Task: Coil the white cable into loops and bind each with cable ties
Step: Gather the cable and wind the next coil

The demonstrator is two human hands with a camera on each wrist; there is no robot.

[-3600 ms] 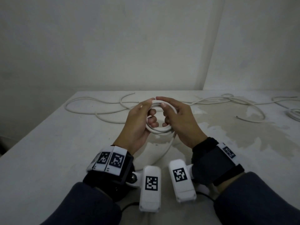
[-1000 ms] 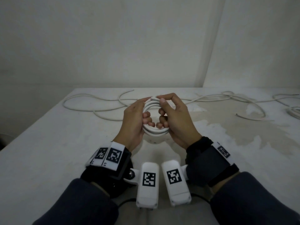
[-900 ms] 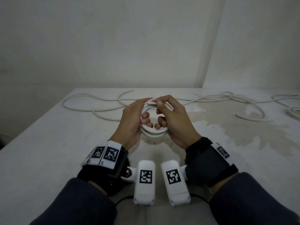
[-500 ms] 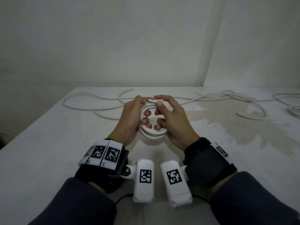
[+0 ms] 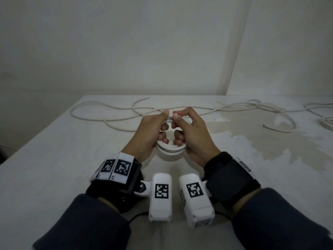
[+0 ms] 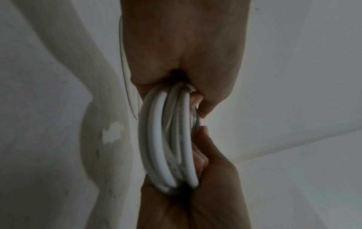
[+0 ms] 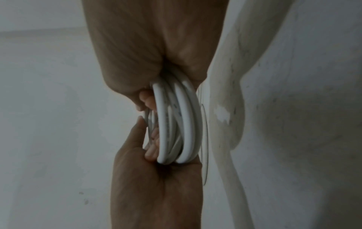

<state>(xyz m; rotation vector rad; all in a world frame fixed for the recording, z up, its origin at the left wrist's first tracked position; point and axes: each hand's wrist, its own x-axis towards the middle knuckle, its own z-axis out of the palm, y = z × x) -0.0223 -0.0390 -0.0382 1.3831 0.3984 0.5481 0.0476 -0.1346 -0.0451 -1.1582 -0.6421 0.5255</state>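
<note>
Tail end now taken up: the loose run that trailed down from the coiled white round cable (image 5: 170, 148) 3.6 s back has gone into the loops, and both thumbs have closed in at 12 o'clock. Coil held upright above the near-centre of the stained white tabletop (image 5: 54, 159), clear of it. Left hand (image 5: 149, 134) grips the 9 o'clock side, fingers curled through the middle, thumb pressed on top. Right hand (image 5: 194, 138) grips the 3 o'clock side the same way; thumb and forefinger pinch the top strands. Thumb tips nearly touching.

Wrist views give what the head view hides: several strands stacked side by side (image 6: 168, 139), (image 7: 178, 124), fingertips (image 7: 150, 153) tucked inside.

Open tabletop at 6, 8 and 4 o'clock of the coil. Far edge meets the wall; left edge drops off at 9 o'clock. Loose white cable lengths (image 5: 108, 120) sprawl from 10 to 2 o'clock behind the hands. Another small white coil (image 5: 327, 122) at the right margin, partly cut off.
</note>
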